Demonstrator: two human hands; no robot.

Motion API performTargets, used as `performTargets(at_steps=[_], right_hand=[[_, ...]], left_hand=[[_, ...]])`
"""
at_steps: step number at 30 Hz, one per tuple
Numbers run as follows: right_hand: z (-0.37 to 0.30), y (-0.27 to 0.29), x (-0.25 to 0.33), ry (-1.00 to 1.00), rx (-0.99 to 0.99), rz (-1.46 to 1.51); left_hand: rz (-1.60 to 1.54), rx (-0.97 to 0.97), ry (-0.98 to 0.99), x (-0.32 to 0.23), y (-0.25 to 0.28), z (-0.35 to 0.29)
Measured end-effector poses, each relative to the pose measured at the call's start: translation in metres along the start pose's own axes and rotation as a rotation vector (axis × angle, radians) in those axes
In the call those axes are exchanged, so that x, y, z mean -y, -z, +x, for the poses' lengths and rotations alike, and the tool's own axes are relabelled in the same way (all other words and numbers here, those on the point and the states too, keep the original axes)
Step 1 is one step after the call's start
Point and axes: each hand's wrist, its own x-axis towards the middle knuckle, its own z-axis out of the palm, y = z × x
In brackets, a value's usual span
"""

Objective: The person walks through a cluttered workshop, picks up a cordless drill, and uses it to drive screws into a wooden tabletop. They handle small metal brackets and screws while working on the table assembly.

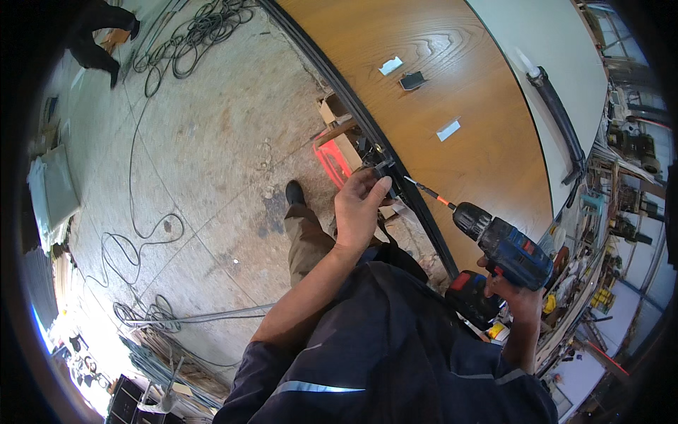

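Observation:
In my right hand (519,297) is a blue and black cordless drill (510,247), gripped by its handle. Its long bit (432,192), with an orange sleeve, points left at the black metal profile (420,212) along the table's edge. My left hand (359,208) pinches a small dark fitting (385,169) against that profile, thumb and fingers closed. The bit's tip reaches close to the fitting; I cannot tell whether it touches a screw. On the wood-grain board (487,162) lie a dark small block (412,80) and two pale pieces, one a small white bracket (448,129).
A black tool with a hose and pale nozzle (561,120) lies on the light panel (565,42) at right. Below the profile stands a red crate (332,159) with cardboard. Cables (194,46) coil over the concrete floor (212,141). Another person's dark-clad legs (95,39) show far left.

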Motion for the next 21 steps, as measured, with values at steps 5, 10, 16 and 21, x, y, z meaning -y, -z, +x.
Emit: performTargets(at_steps=[5, 10, 16, 21], right_hand=[[0.003, -0.002, -0.004, 0.050, 0.034, 0.019], [0.005, -0.003, 0.000, 0.124, 0.065, 0.015], [0.004, -0.006, -0.003, 0.139, 0.060, 0.072], [0.001, -0.007, -0.006, 0.104, 0.036, 0.054]], left_hand=[[-0.020, 0.001, -0.006, -0.002, 0.003, 0.001], [0.140, 0.013, -0.008, -0.011, 0.014, -0.006], [0.393, 0.116, -0.114, -0.018, 0.035, -0.016], [0.257, 0.184, 0.032, -0.037, 0.038, -0.020]])
